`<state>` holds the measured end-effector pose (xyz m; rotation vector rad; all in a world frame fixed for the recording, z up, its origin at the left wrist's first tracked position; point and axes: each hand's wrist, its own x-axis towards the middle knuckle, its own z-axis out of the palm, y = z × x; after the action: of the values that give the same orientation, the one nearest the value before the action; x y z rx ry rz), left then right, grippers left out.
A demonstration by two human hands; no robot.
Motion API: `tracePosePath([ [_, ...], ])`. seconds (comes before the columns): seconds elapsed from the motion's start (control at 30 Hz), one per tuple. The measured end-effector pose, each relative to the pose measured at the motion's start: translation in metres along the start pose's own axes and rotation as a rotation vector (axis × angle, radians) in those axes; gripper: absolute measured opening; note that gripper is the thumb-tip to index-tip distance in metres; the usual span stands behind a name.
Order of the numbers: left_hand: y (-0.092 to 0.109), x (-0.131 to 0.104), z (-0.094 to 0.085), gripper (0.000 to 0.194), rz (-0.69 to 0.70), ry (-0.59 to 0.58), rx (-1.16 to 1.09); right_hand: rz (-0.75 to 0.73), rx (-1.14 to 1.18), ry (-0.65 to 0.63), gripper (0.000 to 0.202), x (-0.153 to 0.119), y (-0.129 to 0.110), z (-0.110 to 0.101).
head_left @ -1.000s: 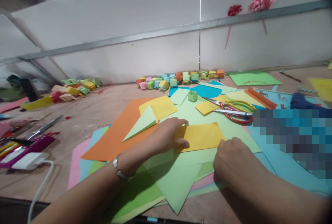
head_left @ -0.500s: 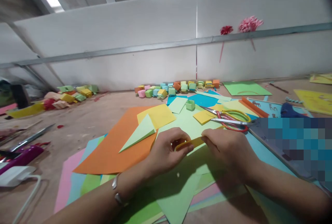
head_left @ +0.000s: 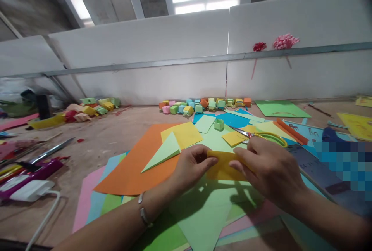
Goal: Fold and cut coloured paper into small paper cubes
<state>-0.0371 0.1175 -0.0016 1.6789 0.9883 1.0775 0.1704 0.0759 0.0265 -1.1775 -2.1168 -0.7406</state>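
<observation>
Both hands hold a yellow piece of paper above the pile of coloured sheets. My left hand pinches its left edge between thumb and fingers. At the other side, my right hand grips the paper's right part, with its thumb in front. Under them lies a light green sheet. A folded green triangle rests on a yellow square and an orange sheet to the left. Just beyond the hands sit a small green paper box and a yellow square. Scissors are partly hidden behind my right hand.
Several small coloured paper boxes line the table's back by the white panel. A phone-like device lies at right, partly blurred out. A white charger with cable and a purple tool are at left. Paper flowers hang on the rail.
The yellow paper, seen nearly edge-on before, now shows its broad face. My right hand has shifted and covers more of the scissors. The whole view has moved slightly.
</observation>
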Motion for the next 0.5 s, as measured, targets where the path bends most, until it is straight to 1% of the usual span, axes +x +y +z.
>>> tracePosePath([
  [0.07,0.001,-0.001,0.001,0.020,-0.025,-0.023,-0.031,-0.021,0.057,0.042,0.037,0.003,-0.001,-0.003],
  [0.13,0.001,-0.001,0.001,0.022,-0.040,-0.049,-0.032,-0.019,0.133,0.045,0.030,0.002,0.000,0.000],
  [0.23,-0.001,-0.001,0.002,0.024,-0.048,-0.071,0.012,0.007,0.260,-0.035,0.024,-0.003,0.004,0.012],
  [0.33,-0.002,-0.001,0.002,0.026,-0.034,-0.077,0.081,0.040,0.357,-0.133,0.027,-0.008,0.007,0.023],
  [0.4,-0.001,-0.001,0.003,0.025,-0.005,-0.074,0.106,0.061,0.368,-0.166,0.027,-0.010,0.007,0.027],
  [0.5,0.001,-0.001,0.003,0.025,0.003,-0.078,0.066,0.072,0.362,-0.197,0.029,-0.011,0.006,0.028],
])
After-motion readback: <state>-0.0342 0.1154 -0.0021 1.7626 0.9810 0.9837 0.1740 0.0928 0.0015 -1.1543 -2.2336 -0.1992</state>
